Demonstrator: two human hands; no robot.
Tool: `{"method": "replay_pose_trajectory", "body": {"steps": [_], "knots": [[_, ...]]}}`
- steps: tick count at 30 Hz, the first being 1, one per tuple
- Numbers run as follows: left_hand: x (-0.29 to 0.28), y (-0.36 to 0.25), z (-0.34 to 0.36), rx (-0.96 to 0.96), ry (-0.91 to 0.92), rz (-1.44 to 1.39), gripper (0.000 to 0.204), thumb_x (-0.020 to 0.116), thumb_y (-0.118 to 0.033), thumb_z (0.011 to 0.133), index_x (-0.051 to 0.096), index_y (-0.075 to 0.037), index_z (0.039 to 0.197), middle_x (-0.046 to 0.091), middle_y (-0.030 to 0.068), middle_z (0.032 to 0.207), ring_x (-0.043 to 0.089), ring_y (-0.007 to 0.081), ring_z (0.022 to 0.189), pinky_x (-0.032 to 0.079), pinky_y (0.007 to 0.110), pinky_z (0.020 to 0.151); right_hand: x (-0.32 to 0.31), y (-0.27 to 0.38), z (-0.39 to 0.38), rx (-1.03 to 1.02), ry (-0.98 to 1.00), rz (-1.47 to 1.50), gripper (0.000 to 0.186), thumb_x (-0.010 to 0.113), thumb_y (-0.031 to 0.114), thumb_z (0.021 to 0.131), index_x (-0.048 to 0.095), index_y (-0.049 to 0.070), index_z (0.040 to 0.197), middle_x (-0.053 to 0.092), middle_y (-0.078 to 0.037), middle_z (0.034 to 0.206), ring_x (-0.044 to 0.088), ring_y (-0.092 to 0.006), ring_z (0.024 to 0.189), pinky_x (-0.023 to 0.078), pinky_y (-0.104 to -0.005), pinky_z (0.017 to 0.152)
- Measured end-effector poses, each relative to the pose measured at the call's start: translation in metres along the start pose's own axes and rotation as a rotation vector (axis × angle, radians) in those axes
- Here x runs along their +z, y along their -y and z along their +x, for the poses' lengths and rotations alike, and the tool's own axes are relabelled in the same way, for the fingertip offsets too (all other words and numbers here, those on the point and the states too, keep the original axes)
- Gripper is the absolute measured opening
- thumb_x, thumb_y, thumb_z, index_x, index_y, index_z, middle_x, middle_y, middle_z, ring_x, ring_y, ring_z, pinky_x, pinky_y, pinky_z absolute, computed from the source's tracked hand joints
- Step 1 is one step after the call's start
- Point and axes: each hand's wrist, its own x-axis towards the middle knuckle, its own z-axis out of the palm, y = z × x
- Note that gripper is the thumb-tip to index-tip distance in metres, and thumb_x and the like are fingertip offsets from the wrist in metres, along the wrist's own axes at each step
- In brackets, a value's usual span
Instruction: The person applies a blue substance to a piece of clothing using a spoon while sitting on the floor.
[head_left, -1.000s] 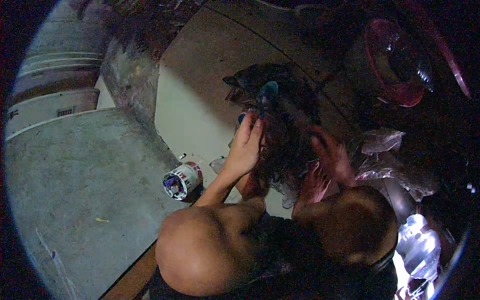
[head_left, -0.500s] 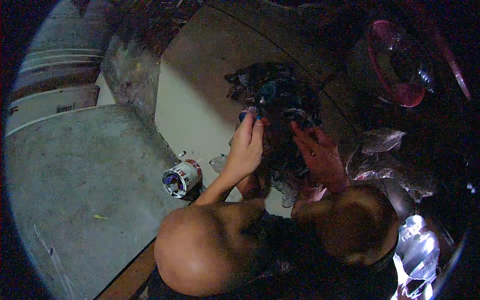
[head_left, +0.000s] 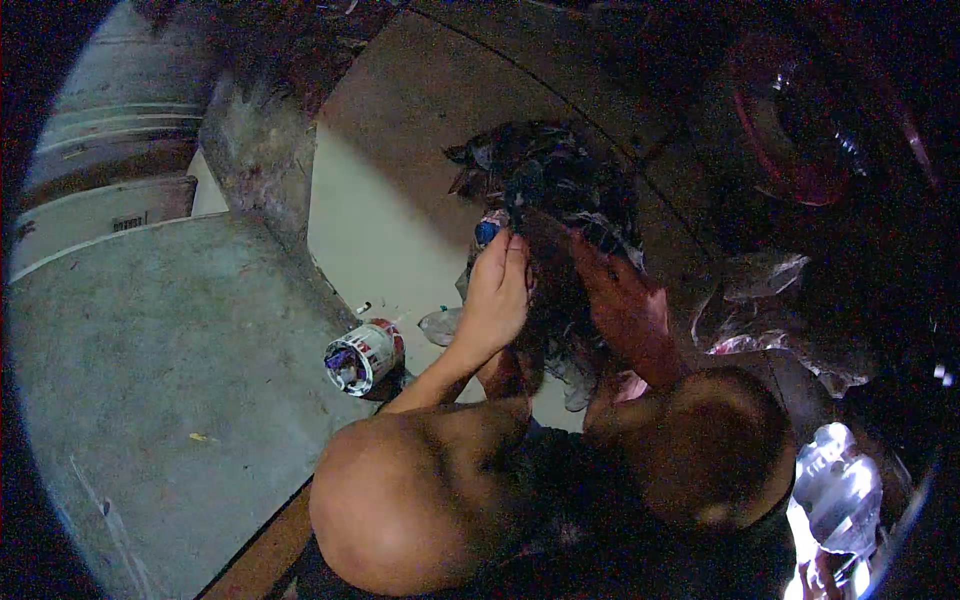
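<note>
In the middle of the view lies a heap of dark, crumpled plastic (head_left: 590, 190), partly glossy and hard to tell apart in the low light. My left hand (head_left: 497, 295) reaches into its near side, thumb and fingers pressed together. What they pinch, if anything, is too dark to make out. Just beyond those fingertips shows a small bright-blue round piece (head_left: 487, 232), like a bottle cap. My right hand (head_left: 630, 315) rests at the heap's right side, reddish and dim, its fingers stretched out along the dark plastic. Between both hands the heap is nearly black.
Left of my knee a white tub (head_left: 365, 355) with purple and pale scraps lies tipped over. Clear plastic (head_left: 755, 300) is at the right, beside a shiny silvery plastic piece (head_left: 838, 490). A red-rimmed round container (head_left: 745, 120) stands far right. A pale board (head_left: 365, 220) lies beneath the heap.
My left fingertips have shifted slightly off the blue piece, which shows more plainly now. My right hand has moved a little left. The light on the red-rimmed container has dimmed.
</note>
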Motion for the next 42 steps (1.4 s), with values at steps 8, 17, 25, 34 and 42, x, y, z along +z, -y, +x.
{"method": "replay_pose_trajectory", "body": {"steps": [8, 17, 25, 34, 42], "knots": [[0.011, 0.023, -0.001, -0.244, -0.058, -0.235, 0.022, 0.034, -0.026, 0.098, 0.042, -0.007, 0.089, 0.038, -0.0005, 0.054, 0.038, 0.0105, 0.039, 0.033, 0.026, 0.037, 0.035, -0.015, -0.001, -0.096, -0.066, -0.247, 0.056, 0.057, 0.014, 0.082, 0.041, 0.025, 0.134, 0.057, -0.008, 0.083, 0.058, -0.0262, 0.057, 0.049, -0.0379, 0.047], [0.024, 0.027, 0.004, -0.512, -0.076, -0.690, 0.017, 0.036, -0.025, 0.096, 0.040, -0.013, 0.085, 0.035, -0.0023, 0.058, 0.034, 0.0095, 0.043, 0.028, 0.026, 0.035, 0.047, -0.018, 0.002, -0.070, -0.076, -0.467, 0.060, 0.055, 0.011, 0.082, 0.036, 0.026, 0.137, 0.058, -0.008, 0.080, 0.059, -0.0272, 0.055, 0.050, -0.0382, 0.046], [0.027, 0.046, 0.004, -0.488, -0.003, -0.716, 0.019, 0.037, -0.026, 0.096, 0.038, -0.014, 0.081, 0.033, -0.0024, 0.058, 0.032, 0.0093, 0.042, 0.026, 0.026, 0.035, 0.080, -0.069, -0.010, 0.066, 0.044, 0.258, 0.043, 0.048, 0.022, 0.094, 0.039, 0.018, 0.136, 0.060, -0.011, 0.083, 0.056, -0.0139, 0.066, 0.048, -0.0303, 0.064], [0.016, 0.047, -0.001, -0.373, -0.034, -0.491, 0.024, 0.036, -0.028, 0.097, 0.040, -0.011, 0.082, 0.037, -0.0009, 0.056, 0.036, 0.0104, 0.038, 0.030, 0.026, 0.033, 0.026, -0.027, 0.008, 0.377, 0.254, 0.575, 0.031, 0.053, 0.023, 0.091, 0.050, 0.008, 0.118, 0.056, -0.005, 0.072, 0.054, -0.0116, 0.052, 0.047, -0.0276, 0.050], [0.016, 0.045, -0.001, -0.160, -0.041, -0.260, 0.026, 0.035, -0.025, 0.097, 0.043, -0.008, 0.078, 0.040, -0.0013, 0.054, 0.038, 0.0087, 0.042, 0.032, 0.025, 0.038, 0.015, -0.034, 0.020, 0.477, 0.457, 0.937, 0.029, 0.052, 0.026, 0.092, 0.048, 0.004, 0.110, 0.052, -0.005, 0.064, 0.050, -0.0135, 0.043, 0.041, -0.0261, 0.037]]}}
